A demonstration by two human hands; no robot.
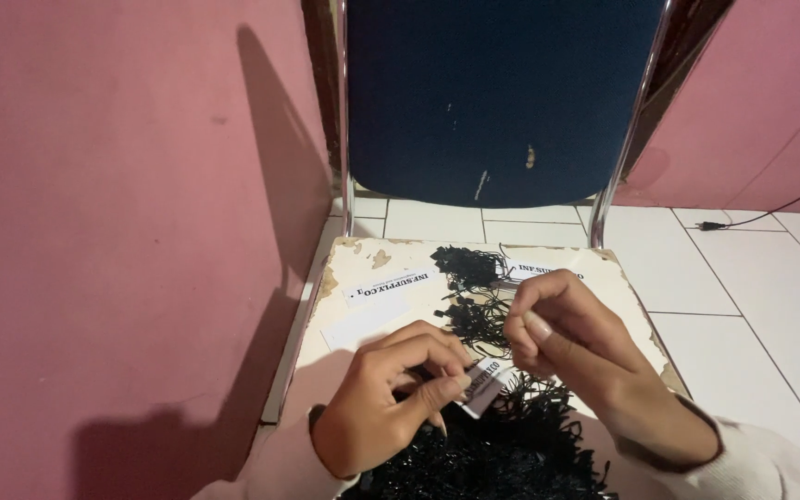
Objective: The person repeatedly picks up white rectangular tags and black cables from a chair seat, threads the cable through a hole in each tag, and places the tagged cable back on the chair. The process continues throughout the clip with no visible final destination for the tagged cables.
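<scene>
Both hands, left hand (391,393) and right hand (562,329), pinch a small white printed tag (485,385) above black strings (502,454).

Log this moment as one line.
left hand: pinches small white paper tag | right hand: fingertips pinched above tag | black looped strings pile: below hands | worn white board: underneath

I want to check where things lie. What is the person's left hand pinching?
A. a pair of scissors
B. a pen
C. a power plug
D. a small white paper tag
D: the left hand pinches a small white paper tag between thumb and fingers, above the pile of black strings.
</scene>
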